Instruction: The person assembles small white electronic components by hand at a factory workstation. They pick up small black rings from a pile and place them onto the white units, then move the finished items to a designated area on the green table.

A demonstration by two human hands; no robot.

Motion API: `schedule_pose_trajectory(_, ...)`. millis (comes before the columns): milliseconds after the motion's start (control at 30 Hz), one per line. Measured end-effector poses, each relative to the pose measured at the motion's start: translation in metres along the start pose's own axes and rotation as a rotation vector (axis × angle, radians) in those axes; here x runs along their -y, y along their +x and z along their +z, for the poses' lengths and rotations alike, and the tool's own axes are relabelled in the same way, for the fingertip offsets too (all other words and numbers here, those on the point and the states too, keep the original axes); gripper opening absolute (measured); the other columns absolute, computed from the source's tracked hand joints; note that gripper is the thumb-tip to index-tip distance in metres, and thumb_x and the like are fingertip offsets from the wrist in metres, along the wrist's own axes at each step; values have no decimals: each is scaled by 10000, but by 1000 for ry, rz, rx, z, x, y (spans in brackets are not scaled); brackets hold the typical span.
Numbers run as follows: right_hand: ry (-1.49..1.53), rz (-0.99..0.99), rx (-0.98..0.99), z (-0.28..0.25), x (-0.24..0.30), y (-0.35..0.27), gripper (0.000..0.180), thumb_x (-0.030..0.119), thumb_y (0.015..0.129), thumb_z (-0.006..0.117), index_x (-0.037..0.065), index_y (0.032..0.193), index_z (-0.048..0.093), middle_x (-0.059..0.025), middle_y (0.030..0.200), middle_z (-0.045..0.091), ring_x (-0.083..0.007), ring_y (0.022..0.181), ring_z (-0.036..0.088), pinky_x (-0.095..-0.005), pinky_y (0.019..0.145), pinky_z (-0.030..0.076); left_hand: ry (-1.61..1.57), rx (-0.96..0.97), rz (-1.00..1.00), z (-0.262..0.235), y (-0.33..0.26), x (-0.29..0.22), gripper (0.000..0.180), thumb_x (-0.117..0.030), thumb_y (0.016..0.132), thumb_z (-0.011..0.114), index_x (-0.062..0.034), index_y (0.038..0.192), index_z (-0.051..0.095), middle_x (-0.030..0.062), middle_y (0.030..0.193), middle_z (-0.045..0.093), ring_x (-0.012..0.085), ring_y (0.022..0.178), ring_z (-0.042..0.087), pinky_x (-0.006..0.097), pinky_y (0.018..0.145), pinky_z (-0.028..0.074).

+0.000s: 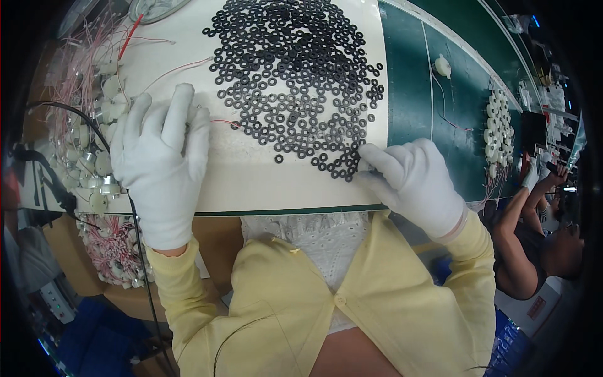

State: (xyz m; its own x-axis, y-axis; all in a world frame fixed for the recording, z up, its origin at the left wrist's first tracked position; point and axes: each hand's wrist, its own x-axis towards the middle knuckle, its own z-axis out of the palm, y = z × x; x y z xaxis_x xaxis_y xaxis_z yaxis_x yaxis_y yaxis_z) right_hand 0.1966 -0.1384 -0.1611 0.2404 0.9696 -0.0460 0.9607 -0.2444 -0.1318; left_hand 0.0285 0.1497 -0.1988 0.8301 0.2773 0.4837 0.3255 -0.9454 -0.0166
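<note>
The right hand (418, 179) has its thumb and fingers bent in toward one another at the near right edge of the spread of black rings (286, 47); whether a ring sits between the tips I cannot tell. The left hand (157, 157) lies palm down with its fingers stretched out and parted, and whatever may be under the palm is hidden. The rings cover the far middle of the white tabletop (264, 185), packed at the far side and thinning to the near. A red wire (223, 120) runs from beside the left thumb to a ring at the left edge. Round white parts (103, 163) with wires are heaped at the far left; more parts (498, 129) are bunched on the green surface (408, 94) at right. The step looks like singling out a ring from the loose near edge; the next move probably calls for a light fingertip pinch, without disturbing neighbouring rings.
</note>
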Motion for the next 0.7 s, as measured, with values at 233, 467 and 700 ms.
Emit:
schedule_pose_trajectory(233, -187, -26, 10, -19, -7, -6, 365, 268, 812, 793, 168, 1122, 629, 27, 720, 597, -213, 643, 595, -362, 682, 421, -208, -81, 4, 22, -11, 6, 482, -73, 843, 753, -70, 1312, 642, 68, 874, 628, 292, 826, 609, 422, 769, 501)
schedule_pose_trajectory(467, -220, -11, 217, -33, -20, -6, 302, 288, 830, 782, 156, 1031, 598, 14, 683, 589, -219, 596, 578, -354, 640, 413, -303, -57, 12, 24, -11, 6, 559, -7, 825, 736, -48, 1365, 595, 26, 836, 602, 233, 757, 568, 387, 734, 486)
schedule_pose_trajectory(700, -325, -13, 136, -23, -21, -12, 306, 302, 832, 784, 119, 1006, 610, 2, 648, 591, -220, 563, 585, -344, 604, 406, -356, -84, 58, 24, -2, 0, 492, -56, 829, 773, -64, 1296, 617, 18, 768, 567, 255, 718, 563, 401, 677, 486)
